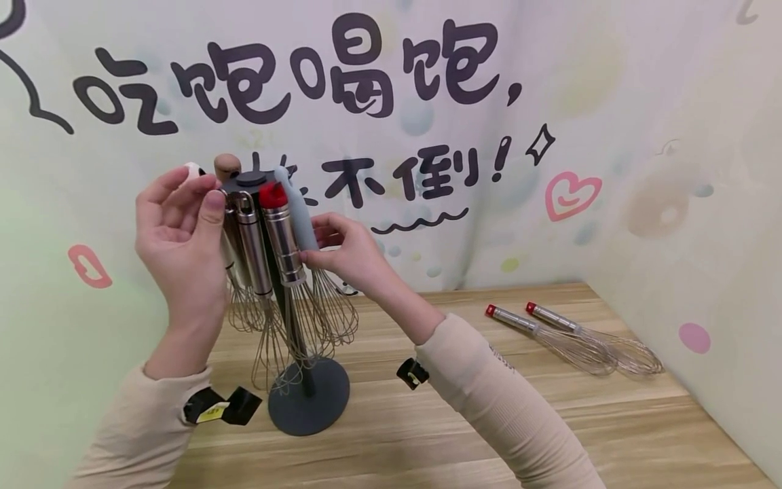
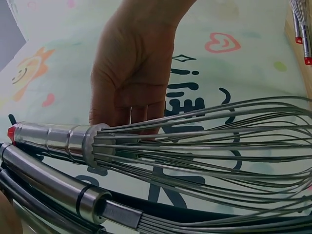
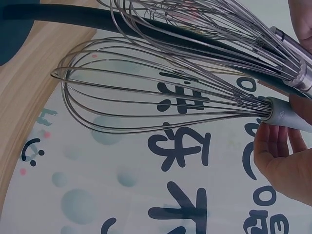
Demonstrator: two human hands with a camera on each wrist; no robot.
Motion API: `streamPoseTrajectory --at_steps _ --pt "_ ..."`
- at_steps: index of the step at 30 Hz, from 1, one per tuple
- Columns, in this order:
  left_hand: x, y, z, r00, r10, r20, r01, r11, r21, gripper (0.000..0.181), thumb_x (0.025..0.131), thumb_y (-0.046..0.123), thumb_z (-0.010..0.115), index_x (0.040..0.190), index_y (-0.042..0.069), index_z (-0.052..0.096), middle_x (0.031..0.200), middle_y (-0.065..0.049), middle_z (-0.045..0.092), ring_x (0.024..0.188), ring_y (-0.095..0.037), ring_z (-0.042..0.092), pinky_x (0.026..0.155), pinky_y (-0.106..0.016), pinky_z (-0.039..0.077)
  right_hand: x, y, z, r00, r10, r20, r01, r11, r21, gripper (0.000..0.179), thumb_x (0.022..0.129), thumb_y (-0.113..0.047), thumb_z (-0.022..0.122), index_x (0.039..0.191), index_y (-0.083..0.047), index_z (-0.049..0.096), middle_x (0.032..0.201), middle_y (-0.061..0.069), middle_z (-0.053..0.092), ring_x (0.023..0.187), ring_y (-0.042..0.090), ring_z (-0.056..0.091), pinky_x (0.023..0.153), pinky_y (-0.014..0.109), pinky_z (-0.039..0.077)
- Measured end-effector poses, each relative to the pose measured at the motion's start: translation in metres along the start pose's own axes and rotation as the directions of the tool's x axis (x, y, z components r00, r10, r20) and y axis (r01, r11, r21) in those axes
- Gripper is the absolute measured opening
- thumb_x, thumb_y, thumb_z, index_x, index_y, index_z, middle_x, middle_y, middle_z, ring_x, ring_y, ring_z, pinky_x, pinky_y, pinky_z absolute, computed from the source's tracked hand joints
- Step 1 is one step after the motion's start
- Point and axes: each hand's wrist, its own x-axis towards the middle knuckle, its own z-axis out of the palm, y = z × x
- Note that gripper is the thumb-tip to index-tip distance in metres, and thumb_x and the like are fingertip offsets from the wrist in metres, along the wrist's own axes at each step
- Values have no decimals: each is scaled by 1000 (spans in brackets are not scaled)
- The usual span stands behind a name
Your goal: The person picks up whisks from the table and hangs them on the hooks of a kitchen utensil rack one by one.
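A dark whisk stand (image 1: 308,397) with a round base holds several whisks hung around its top. My right hand (image 1: 345,251) pinches the lower part of a light blue-grey whisk handle (image 1: 301,210), thumb on one side and fingers on the other; its wire loops (image 3: 161,92) hang below. At the upper left of the stand, my left hand (image 1: 183,238) has bent fingers, and its thumb is by the loop end of a steel whisk (image 1: 253,248). Whether it grips anything is hidden. Between the hands hangs a red-capped steel whisk (image 1: 282,238).
Two red-capped whisks (image 1: 513,319) lie side by side on the wooden table (image 1: 489,421), towards the right. Behind stands a wall cloth (image 1: 427,265) with large dark lettering. A brown knob-ended handle (image 1: 227,165) shows at the stand's back.
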Motion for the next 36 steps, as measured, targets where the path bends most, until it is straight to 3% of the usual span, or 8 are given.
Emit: streamPoseTrajectory --at_steps 6,11,14,18,21,26,36 --pt "5 -1 0 998 -39 -40 35 995 -96 35 75 -5 74 105 -1 58 85 -11 72 87 -20 68 89 -22 54 -1 0 -1 1000 1 -3 -1 1000 0 40 82 -4 71 121 -4 60 112 16 65 104 23 63 82 21 53" --pt "7 -1 -1 998 -48 -38 44 993 -109 35 74 -5 75 104 -1 58 84 -12 72 85 -20 69 88 -22 55 -1 1 -2 1000 7 -5 -7 1000 -1 40 83 -5 71 121 -5 59 111 15 65 103 23 63 83 22 53" --pt "8 -2 -1 1000 -9 -28 8 999 -40 30 76 -4 74 102 3 60 84 -8 73 85 -18 70 87 -22 55 -1 2 -2 1000 9 -1 -9 1000 2 40 83 -5 70 121 -4 59 110 16 65 102 23 62 83 21 53" --pt "10 -2 -2 999 -16 -34 14 999 -52 31 75 -4 75 102 2 61 84 -9 74 84 -18 71 86 -22 55 -1 3 -3 1000 11 1 -11 1000 9 39 84 -6 71 121 -4 59 109 15 64 101 22 62 83 21 52" --pt "12 -2 -2 998 -40 -43 34 993 -115 33 73 -6 76 102 -1 60 83 -12 73 83 -20 70 84 -21 56 -2 3 -3 1000 13 -1 -13 1000 13 39 83 -8 72 121 -5 59 108 13 65 100 20 62 82 20 52" --pt "15 -4 -3 999 -18 -41 13 993 -119 28 75 -10 72 99 0 61 82 -11 74 82 -19 71 83 -22 56 -3 4 -3 1000 10 -7 -10 1000 8 39 83 -7 72 120 -5 60 107 14 66 99 20 63 81 19 52" --pt "23 -7 -9 994 -95 -47 83 973 -215 35 71 -9 76 101 -3 59 83 -15 73 81 -23 71 78 -25 59 -6 3 -2 1000 10 -3 -10 1000 14 40 82 -7 73 121 -6 60 107 13 66 99 19 64 82 19 52"
